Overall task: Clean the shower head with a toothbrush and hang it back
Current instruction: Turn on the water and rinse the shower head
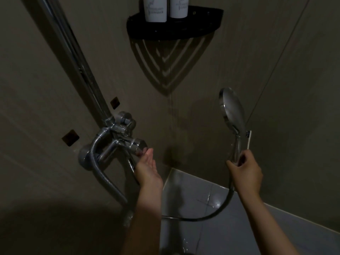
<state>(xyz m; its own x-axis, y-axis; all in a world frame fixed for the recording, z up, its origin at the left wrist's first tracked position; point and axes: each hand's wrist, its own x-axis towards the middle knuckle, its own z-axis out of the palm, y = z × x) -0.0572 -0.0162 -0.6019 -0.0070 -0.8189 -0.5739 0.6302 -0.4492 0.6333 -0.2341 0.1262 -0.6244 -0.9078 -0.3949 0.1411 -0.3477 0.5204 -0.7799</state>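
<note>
My right hand (245, 171) grips the handle of the chrome shower head (232, 109) together with a white toothbrush (248, 139). The round head stands upright above the hand, and the brush end pokes up beside the handle. A metal hose (219, 211) loops from the handle down and left behind my left arm. My left hand (148, 166) is open with straight fingers, its fingertips touching the lever end of the chrome mixer tap (127, 142) on the left wall.
A chrome riser pipe (77, 59) runs up from the tap. A second hose (104, 179) curves below it. A black corner shelf (173, 28) holds two white bottles (166, 8). The wet grey floor (211, 234) lies below.
</note>
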